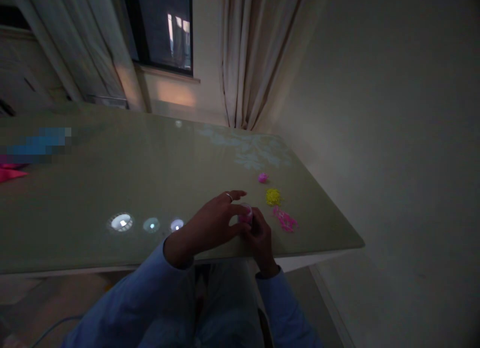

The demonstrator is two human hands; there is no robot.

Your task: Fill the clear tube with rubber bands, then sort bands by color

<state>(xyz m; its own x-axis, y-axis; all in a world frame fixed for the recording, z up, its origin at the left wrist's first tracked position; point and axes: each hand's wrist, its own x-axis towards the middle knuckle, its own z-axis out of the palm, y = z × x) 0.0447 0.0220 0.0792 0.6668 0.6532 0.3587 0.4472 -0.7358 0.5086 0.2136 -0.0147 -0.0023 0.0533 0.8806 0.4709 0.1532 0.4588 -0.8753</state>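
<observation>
Close to the table's front edge, a small round clear container (pixel 245 215) with something pink inside is held between both hands. My left hand (pixel 219 218), with a ring on one finger, comes over it from the left and grips it between thumb and a finger. From the right, my right hand (pixel 260 233) has its fingers closed round the other side. Just beyond the hands lie a pink ball-like piece (pixel 263 178), a heap of yellow shreds (pixel 273 197) and a loose bunch of pink strands (pixel 285 220). The container's lower part is hidden by my fingers.
The pale glossy table (pixel 93 188) carries bright round reflections. At its far left are a blurred blue item (pixel 39 142) and a bright pink-red piece (pixel 11 174). A wall (pixel 393 138) runs along the right; curtains (pixel 245 53) and a window stand behind.
</observation>
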